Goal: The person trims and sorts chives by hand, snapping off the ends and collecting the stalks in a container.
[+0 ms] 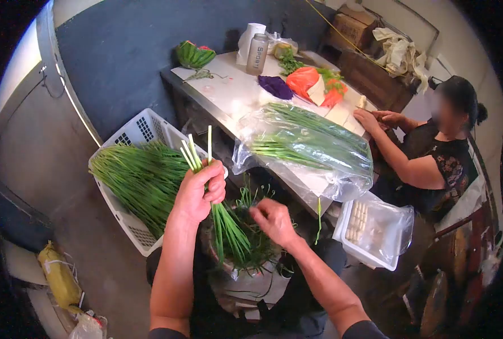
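Dark blue wall (pixel 121 51) filled the upper left of the frame; a pale-topped table (pixel 223 82) ran from upper centre toward the right, bearing a cut watermelon (pixel 192 58), a grey bottle (pixel 257 53) and a clear plastic bag of long greens (pixel 308 141). Co-worker (pixel 432 152) sat at the right edge, hands at the table's far side.

Chive bunch (pixel 229 226) (garlic chives, by the look) was held left of centre, above a heap of loose green scraps (pixel 258 248). Left hand (pixel 202 191) had its fingers wrapped round the stalks, pressed in toward the palm. Right hand (pixel 275 223) hung just right of the leaves, fingers curled, thumb near the index; could not tell whether it pinched anything. White plastic crate (pixel 137 233), at centre left, was heaped with similar greens (pixel 141 181).

Risks, in my judgement: one stalk stood apart from the other pale ends, so a slackened or uneven grip could let it slip. Leaf ends hung close over the scraps and might tangle there if lowered. Too hard a squeeze could bruise the stalks.

Bunch orientation: pale cut ends pointed up, past the top of the fist; leafy ends pointed down and slightly right. Long axis ran steeply, upper left to lower right, with the leaves fanning out below the fist.
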A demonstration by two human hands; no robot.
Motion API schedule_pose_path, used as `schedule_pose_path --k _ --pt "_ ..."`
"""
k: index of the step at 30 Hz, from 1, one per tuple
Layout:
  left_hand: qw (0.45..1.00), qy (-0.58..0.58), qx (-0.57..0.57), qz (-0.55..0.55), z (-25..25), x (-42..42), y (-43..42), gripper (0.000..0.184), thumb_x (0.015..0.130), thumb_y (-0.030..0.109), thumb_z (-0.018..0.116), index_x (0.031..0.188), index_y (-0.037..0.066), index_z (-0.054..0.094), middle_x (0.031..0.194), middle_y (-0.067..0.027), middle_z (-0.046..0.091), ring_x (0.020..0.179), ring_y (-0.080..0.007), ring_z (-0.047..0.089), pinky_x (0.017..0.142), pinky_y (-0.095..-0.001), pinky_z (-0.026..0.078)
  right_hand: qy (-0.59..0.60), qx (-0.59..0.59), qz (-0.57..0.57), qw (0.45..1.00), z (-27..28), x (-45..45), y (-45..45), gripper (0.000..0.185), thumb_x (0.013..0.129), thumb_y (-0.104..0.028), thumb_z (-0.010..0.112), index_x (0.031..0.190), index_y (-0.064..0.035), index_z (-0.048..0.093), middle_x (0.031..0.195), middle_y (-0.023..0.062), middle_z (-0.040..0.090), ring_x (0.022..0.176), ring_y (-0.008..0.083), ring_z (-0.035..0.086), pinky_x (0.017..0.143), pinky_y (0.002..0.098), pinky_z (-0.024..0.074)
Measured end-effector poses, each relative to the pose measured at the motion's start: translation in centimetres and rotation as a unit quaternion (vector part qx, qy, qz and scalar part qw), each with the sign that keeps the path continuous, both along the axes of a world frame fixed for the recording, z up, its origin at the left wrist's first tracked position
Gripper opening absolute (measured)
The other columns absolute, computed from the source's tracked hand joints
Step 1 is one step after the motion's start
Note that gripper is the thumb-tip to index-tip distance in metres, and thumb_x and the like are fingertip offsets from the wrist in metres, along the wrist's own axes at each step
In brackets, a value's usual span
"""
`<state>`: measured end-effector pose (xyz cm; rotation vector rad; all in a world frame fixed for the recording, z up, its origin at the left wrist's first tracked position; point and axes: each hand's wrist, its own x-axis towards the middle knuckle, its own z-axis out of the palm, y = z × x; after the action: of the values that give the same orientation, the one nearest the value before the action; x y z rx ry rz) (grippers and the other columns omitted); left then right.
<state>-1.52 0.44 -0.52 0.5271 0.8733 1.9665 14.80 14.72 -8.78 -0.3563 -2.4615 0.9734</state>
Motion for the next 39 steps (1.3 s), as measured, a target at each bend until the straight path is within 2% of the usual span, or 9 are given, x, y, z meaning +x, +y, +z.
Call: schedule_pose_path --k 3,6,15,18,28,34,36,37,39 --pt "1.000 -0.012 -0.011 0.013 0.0 -0.2 0.1 0.027 0.093 0.018 0.056 0.068 0.012 0.046 0.054 0.0052 0.040 0.039 -0.0057 0.031 0.042 -0.0247 0.027 0.039 -0.056 -0.043 0.997 2.2 -1.1 1.6 0.017 0.086 -0.016 0.063 0.080 0.0009 0.060 0.076 0.0199 0.060 0.072 0.0370 0.061 0.065 0.0419 0.0488" --pt "0.999 0.009 -0.033 0.033 -0.3 -0.3 0.2 0.029 0.093 0.023 0.056 0.068 0.013 0.044 0.054 0.0047 0.038 0.038 -0.0062 0.031 0.041 -0.0252 0.026 0.088 0.008 -0.079 0.993 4.6 -2.5 3.5 0.013 0.084 -0.013 0.064 0.089 -0.0006 0.063 0.079 0.0173 0.062 0.073 0.0339 0.063 0.066 0.0405 0.0499" --pt "0.995 -0.003 -0.049 0.083 0.3 -0.2 0.3 0.016 0.091 0.019 0.058 0.079 0.009 0.053 0.055 0.0029 0.043 0.039 -0.0068 0.033 0.041 -0.0255 0.028 0.054 0.245 -0.060 0.966 6.7 -7.1 9.1 0.014 0.082 -0.016 0.061 0.087 -0.0027 0.062 0.089 0.0180 0.058 0.074 0.0389 0.061 0.066 0.0483 0.0488" --pt "0.995 -0.014 -0.048 0.082 0.3 -0.2 0.4 0.014 0.086 0.019 0.064 0.081 0.008 0.056 0.056 0.0017 0.047 0.041 -0.0073 0.035 0.043 -0.0253 0.029 0.009 0.316 -0.052 0.947 6.3 -7.9 9.3 0.011 0.079 -0.012 0.063 0.087 -0.0031 0.064 0.087 0.0145 0.060 0.071 0.0360 0.061 0.064 0.0436 0.0492" --pt "0.995 0.015 -0.059 0.079 0.0 -0.1 0.7 0.015 0.089 0.019 0.060 0.081 0.008 0.055 0.057 0.0015 0.048 0.040 -0.0068 0.036 0.041 -0.0250 0.028 -0.007 0.362 -0.004 0.932 8.5 -4.9 8.3 0.007 0.078 -0.006 0.062 0.082 -0.0027 0.057 0.085 0.0137 0.060 0.067 0.0356 0.061 0.057 0.0442 0.0490" --pt "0.995 0.031 -0.064 0.073 0.0 0.5 1.3 0.011 0.086 0.015 0.065 0.086 0.006 0.059 0.064 -0.0010 0.053 0.043 -0.0062 0.040 0.041 -0.0236 0.030 0.084 0.266 0.007 0.960 11.9 -3.2 4.2 0.014 0.079 -0.005 0.063 0.092 -0.0025 0.059 0.082 0.0155 0.057 0.062 0.0360 0.060 0.054 0.0435 0.0494" --pt "0.995 0.053 -0.047 0.063 0.1 1.2 1.6 0.014 0.083 0.012 0.067 0.092 0.004 0.061 0.065 -0.0004 0.053 0.044 -0.0063 0.041 0.042 -0.0225 0.031 0.127 0.168 0.059 0.976 12.7 -3.2 3.2 0.018 0.082 -0.006 0.064 0.100 -0.0022 0.062 0.082 0.0113 0.059 0.058 0.0262 0.060 0.053 0.0353 0.0487" --pt "0.995 0.054 -0.046 0.064 0.2 1.4 1.6 0.014 0.083 0.012 0.067 0.092 0.004 0.061 0.065 -0.0004 0.053 0.044 -0.0063 0.041 0.042 -0.0225 0.031 0.128 0.169 0.059 0.976 13.1 -3.2 2.5 0.018 0.082 -0.006 0.064 0.100 -0.0022 0.062 0.082 0.0113 0.059 0.058 0.0262 0.060 0.053 0.0353 0.0487" --pt "0.996 0.086 -0.014 0.020 0.0 1.7 1.5 0.019 0.081 0.009 0.068 0.097 0.003 0.062 0.065 0.0007 0.053 0.045 -0.0066 0.042 0.042 -0.0226 0.032 0.071 -0.090 0.094 0.989 13.8 -3.0 0.9 0.016 0.087 -0.007 0.064 0.102 -0.0008 0.064 0.078 0.0040 0.060 0.057 0.0131 0.056 0.052 0.0259 0.0453"
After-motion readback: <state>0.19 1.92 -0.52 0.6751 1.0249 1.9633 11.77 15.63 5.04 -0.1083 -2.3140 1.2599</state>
